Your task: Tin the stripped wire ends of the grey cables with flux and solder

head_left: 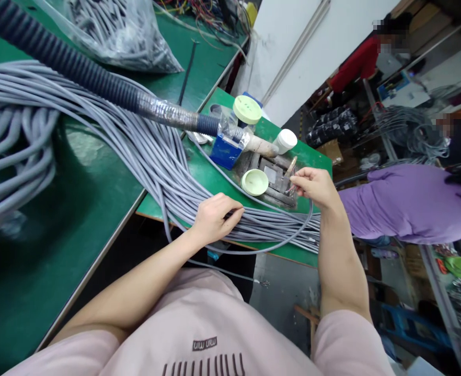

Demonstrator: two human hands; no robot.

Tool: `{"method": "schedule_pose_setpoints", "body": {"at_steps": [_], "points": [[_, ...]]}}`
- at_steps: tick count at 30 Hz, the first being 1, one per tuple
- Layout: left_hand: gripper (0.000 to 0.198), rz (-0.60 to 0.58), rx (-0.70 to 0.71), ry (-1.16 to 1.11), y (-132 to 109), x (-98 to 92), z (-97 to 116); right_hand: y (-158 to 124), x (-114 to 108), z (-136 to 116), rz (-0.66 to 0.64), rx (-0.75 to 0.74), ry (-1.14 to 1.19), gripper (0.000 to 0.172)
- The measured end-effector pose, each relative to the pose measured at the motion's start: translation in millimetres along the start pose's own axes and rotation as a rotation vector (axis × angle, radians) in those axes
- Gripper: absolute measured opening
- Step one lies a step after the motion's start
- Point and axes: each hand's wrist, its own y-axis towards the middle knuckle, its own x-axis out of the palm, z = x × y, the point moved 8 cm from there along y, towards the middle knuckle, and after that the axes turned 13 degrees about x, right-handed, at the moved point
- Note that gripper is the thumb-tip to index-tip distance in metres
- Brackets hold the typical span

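A pale pink T-shirt (pixel 215 308) is showing a small dark rectangular patch (pixel 195 345) with pale lettering (pixel 210 343) on its front. Slim dark stripes (pixel 208 365) are lining up in a row just beside the patch, and short, plain pink sleeves (pixel 348 339) are flanking it.

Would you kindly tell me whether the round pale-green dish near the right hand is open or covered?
Open: the dish faces up with nothing over it, and its inside shows.

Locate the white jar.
In the head view, the white jar sits right of centre on the green table, beside the hose nozzle and beyond the right hand.
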Motion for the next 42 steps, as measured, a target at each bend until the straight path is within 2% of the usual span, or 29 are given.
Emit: {"method": "schedule_pose_setpoints", "body": {"at_steps": [3, 8, 10, 13, 17, 21, 25, 30, 34, 42], "points": [[0.012, 0.001, -0.001, -0.004, -0.4, 0.3, -0.4, -44.2, 8.6, 8.1, -0.021, -0.028, 0.274, 0.024], [0.012, -0.008, -0.023, -0.016, -1.0, 1.3, -2.1, -105.7, 51.3, 30.9, -0.012, -0.030, 0.613, 0.024], [0.012, 0.003, -0.048, -0.041, -1.5, 1.6, 0.4, -121.5, 64.1, 38.2, 0.041, -0.036, 0.722, 0.021], [0.014, 0.045, -0.128, -0.166, -5.4, 7.0, 9.8, -137.5, 70.6, 42.1, 0.168, -0.080, 0.823, 0.017], [0.015, 0.022, -0.312, -0.511, -18.4, 38.1, 27.8, -148.4, 74.0, 39.1, 0.272, -0.139, 0.833, 0.012], [0.029, 0.149, -0.633, -0.988, -33.8, 67.4, 33.8, -150.6, 86.7, 39.7, 0.248, -0.136, 0.852, 0.013], [0.030, 0.236, -0.855, -1.064, -39.3, 70.3, 31.4, -152.1, 96.5, 41.7, 0.200, -0.152, 0.904, 0.013], [0.034, 0.286, -0.903, -0.998, -36.4, 59.3, 29.5, -157.5, 98.0, 44.9, 0.183, -0.188, 0.780, 0.013], [0.032, 0.270, -0.904, -0.943, -39.1, 59.3, 28.2, -163.2, 99.1, 50.3, 0.186, -0.176, 0.607, 0.014], [0.029, 0.270, -0.973, -1.048, -46.9, 69.0, 32.0, -168.7, 97.6, 54.2, 0.154, -0.176, 0.611, 0.014]]}}
